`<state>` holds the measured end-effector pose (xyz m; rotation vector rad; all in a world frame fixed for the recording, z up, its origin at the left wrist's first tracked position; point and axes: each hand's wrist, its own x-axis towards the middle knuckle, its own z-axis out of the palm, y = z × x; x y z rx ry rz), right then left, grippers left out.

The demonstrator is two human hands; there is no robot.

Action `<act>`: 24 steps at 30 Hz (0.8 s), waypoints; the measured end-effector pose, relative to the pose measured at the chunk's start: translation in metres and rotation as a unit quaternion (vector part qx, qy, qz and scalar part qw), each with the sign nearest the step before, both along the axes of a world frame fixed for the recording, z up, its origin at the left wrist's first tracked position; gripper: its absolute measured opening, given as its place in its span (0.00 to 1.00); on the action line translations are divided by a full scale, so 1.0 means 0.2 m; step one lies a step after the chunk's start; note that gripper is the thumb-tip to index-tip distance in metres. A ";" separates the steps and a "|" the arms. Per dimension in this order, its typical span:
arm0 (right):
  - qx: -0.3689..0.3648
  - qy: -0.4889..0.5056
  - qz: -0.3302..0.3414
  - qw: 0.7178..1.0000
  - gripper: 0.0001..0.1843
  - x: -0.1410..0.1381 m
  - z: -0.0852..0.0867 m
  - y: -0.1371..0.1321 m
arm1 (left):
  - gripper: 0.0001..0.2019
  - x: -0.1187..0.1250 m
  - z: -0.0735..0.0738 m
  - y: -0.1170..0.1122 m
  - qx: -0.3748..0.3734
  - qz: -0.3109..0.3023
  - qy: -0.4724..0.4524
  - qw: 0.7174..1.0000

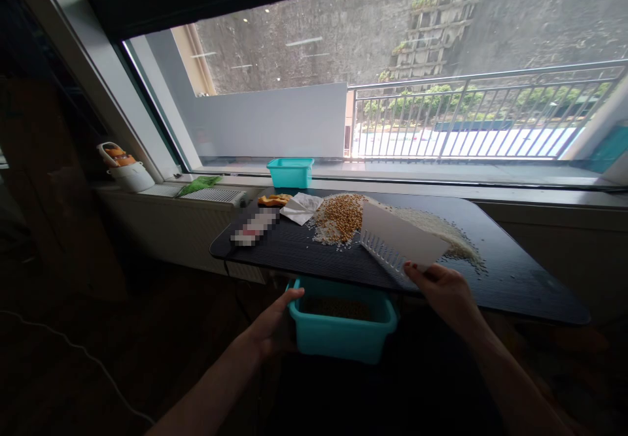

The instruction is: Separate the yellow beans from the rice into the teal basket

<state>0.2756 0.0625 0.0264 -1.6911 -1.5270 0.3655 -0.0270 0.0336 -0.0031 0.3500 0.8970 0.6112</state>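
My left hand (271,326) grips the left end of a teal plastic tub (343,338), held just below the near edge of the black table (520,279). Brownish grains lie in the tub's bottom. My right hand (441,292) pinches the near corner of a white toothed scraper board (400,241) that stands tilted on the tabletop. Behind the board lie a mound of yellow-brown grains (341,217) and a spread of white rice (432,223), partly mixed at the edges.
A second teal tub (290,172) sits on the window sill behind the table. A white paper packet (300,208), orange scraps (275,199) and a blurred label lie at the table's left. A white bucket (128,173) stands on the radiator ledge far left.
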 end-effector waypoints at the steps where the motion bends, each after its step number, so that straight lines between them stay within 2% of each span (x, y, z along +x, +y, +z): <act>1: 0.000 0.018 0.018 1.000 0.19 -0.02 0.00 0.00 | 0.28 0.00 0.00 0.00 0.000 0.000 0.000 1.000; 5: 0.000 0.060 0.089 0.994 0.19 -0.16 -0.01 0.00 | 0.29 0.00 -0.01 0.00 -0.002 0.003 0.013 1.000; 9: -0.027 0.022 0.059 0.998 0.19 -0.23 0.00 0.03 | 0.29 0.00 0.00 -0.01 -0.004 0.009 0.015 1.000; 13: -0.041 -0.039 -0.013 0.998 0.20 -0.18 0.01 0.04 | 0.29 0.01 0.02 -0.01 -0.008 0.014 0.020 1.000; 19: -0.054 -0.090 -0.063 0.992 0.22 -0.10 0.02 0.08 | 0.28 0.03 0.03 -0.01 -0.010 0.018 0.009 1.000; 24: -0.056 -0.117 -0.117 0.985 0.22 0.01 0.04 0.12 | 0.29 0.03 0.01 -0.01 -0.009 0.018 0.000 1.000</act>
